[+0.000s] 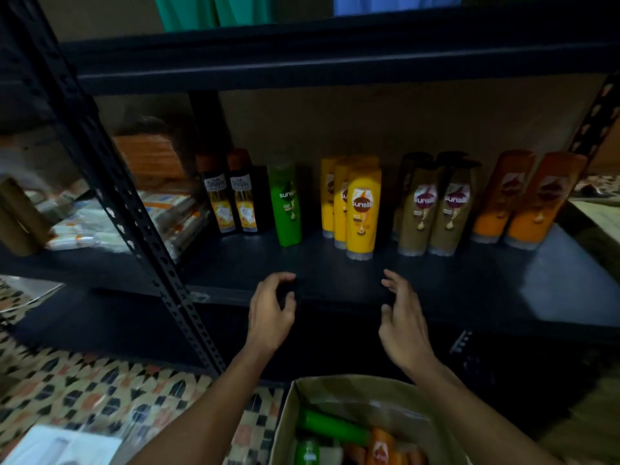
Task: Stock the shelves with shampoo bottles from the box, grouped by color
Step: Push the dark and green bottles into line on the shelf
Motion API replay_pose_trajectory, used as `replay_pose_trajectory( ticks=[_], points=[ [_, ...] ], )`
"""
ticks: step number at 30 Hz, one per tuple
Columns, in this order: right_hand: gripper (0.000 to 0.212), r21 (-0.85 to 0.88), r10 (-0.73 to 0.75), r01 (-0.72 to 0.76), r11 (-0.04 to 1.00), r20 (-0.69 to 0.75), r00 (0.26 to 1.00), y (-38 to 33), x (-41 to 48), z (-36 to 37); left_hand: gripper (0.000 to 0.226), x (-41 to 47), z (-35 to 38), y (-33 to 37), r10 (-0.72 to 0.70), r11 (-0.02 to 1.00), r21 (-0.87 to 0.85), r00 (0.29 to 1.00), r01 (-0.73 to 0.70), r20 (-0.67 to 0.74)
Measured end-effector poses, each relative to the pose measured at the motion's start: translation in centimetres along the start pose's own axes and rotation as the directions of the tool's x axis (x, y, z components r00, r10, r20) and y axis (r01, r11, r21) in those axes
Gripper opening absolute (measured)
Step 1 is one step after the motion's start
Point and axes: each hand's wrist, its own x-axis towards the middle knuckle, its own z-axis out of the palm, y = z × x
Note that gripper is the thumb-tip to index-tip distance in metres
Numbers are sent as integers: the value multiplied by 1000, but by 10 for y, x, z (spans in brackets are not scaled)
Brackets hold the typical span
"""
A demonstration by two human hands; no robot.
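Shampoo bottles stand in colour groups on the black shelf (pixel 436 283): two black bottles (pixel 231 196), one green bottle (pixel 287 204), three yellow bottles (pixel 362 213), brown bottles (pixel 436 213) and two orange bottles (pixel 523 203). My left hand (pixel 270 313) and my right hand (pixel 402 320) hover at the shelf's front edge, below the yellow group, fingers curled and apart, nothing visible in either. The cardboard box (pixel 285 424) sits under my forearms and holds green bottles (pixel 332 429) and orange bottles (pixel 382 448).
A perforated black upright (pixel 134 209) divides this bay from the left one, where packets (pixel 161 213) and a brown box (pixel 20 219) lie. A higher shelf board (pixel 335 62) overhangs. Patterned floor tiles (pixel 100 384) lie below, and a white object (pixel 63 448) sits bottom left.
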Motion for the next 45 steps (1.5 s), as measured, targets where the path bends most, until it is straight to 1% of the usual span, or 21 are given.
replay_pose_trajectory(
  ticks=[3, 6, 9, 12, 14, 17, 20, 22, 23, 25, 28, 29, 31, 33, 36, 37, 39, 41, 43, 45],
  points=[
    [64, -1, -93, 93, 996, -18, 996, -1, -43, -5, 26, -34, -5, 14, 104, 995, 5, 994, -104, -14],
    [63, 26, -71, 71, 997, -3, 997, 14, -87, -2, 24, -73, 0, 13, 109, 994, -21, 994, -108, 10],
    [67, 19, 39, -40, 999, 49, 998, 39, -122, 7, 25, -109, 13, 2, 60, 998, -41, 994, -57, 92],
    [71, -5, 161, -162, 987, 127, 979, 72, -144, 22, 28, -140, 30, -17, -49, 996, -63, 985, 60, 164],
    [71, -35, 220, -217, 975, 165, 961, 93, -151, 32, 30, -153, 42, -28, -118, 989, -67, 970, 135, 214],
    [71, -53, 317, -313, 948, 164, 934, 126, -158, 47, 31, -170, 61, -46, -209, 972, -44, 934, 231, 289],
    [67, -84, 457, -450, 889, 189, 869, 161, -163, 61, 36, -185, 85, -72, -279, 956, 12, 894, 294, 350],
    [61, -138, 571, -554, 821, 206, 794, 182, -169, 67, 35, -196, 103, -89, -309, 949, 61, 870, 310, 384],
    [56, -173, 614, -589, 789, 217, 759, 191, -172, 69, 34, -201, 111, -94, -336, 941, 99, 850, 324, 407],
    [49, -255, 685, -636, 728, 257, 681, 215, -179, 75, 31, -212, 130, -108, -414, 909, 167, 786, 381, 459],
    [47, -376, 786, -690, 618, 310, 535, 249, -191, 91, 21, -230, 163, -125, -459, 887, 216, 726, 408, 512],
    [45, -384, 813, -717, 582, 310, 493, 253, -195, 96, 23, -234, 168, -126, -495, 867, 260, 680, 425, 541],
    [38, -392, 860, -768, 507, 287, 421, 273, -203, 111, 31, -245, 189, -132, -582, 807, 344, 542, 481, 607],
    [39, -395, 885, -794, 463, 252, 391, 287, -207, 125, 35, -259, 206, -139, -625, 766, 397, 446, 505, 640],
    [52, -474, 920, -789, 391, 203, 334, 309, -212, 140, 39, -281, 230, -152, -692, 697, 466, 340, 545, 637],
    [55, -464, 929, -805, 371, 181, 323, 314, -212, 142, 43, -286, 236, -156, -709, 676, 486, 309, 554, 633],
    [63, -425, 944, -843, 330, 155, 291, 329, -214, 148, 51, -295, 248, -166, -751, 619, 515, 257, 593, 608],
    [72, -400, 941, -853, 336, 192, 280, 340, -218, 154, 56, -300, 254, -175, -789, 576, 550, 235, 605, 568],
    [75, -438, 952, -845, 306, 164, 259, 346, -226, 157, 61, -307, 257, -185, -809, 550, 585, 208, 596, 550],
    [75, -458, 962, -845, 274, 119, 247, 350, -237, 157, 70, -314, 261, -193, -822, 517, 592, 164, 619, 546]
  ],
)
